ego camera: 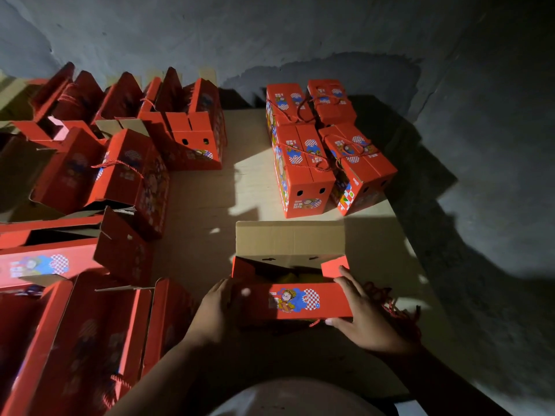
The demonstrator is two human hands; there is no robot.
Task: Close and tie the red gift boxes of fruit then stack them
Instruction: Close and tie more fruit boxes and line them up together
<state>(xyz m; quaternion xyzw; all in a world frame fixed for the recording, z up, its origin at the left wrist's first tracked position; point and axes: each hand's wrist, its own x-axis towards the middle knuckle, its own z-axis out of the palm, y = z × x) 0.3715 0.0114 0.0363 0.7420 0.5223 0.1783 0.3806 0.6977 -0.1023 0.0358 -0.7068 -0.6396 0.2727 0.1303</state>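
Observation:
A red gift box [295, 300] stands open just in front of me on a cardboard sheet. Its far flap [289, 238] stands up with the brown inside facing me. The near flap, printed with a cartoon figure, is folded over the top. Something yellow shows dimly inside the box. My left hand [211, 315] grips the box's left end. My right hand [363, 318] holds the right end of the near flap, fingers reaching to the small red side flap [335, 266]. Red cords [390, 304] lie behind my right hand.
Several closed, tied red boxes [324, 148] stand together at the far right on the cardboard sheet [207, 205]. Several open red boxes [120, 163] crowd the left side, from the far wall to near me. A rough grey wall [480, 145] lies behind and to the right.

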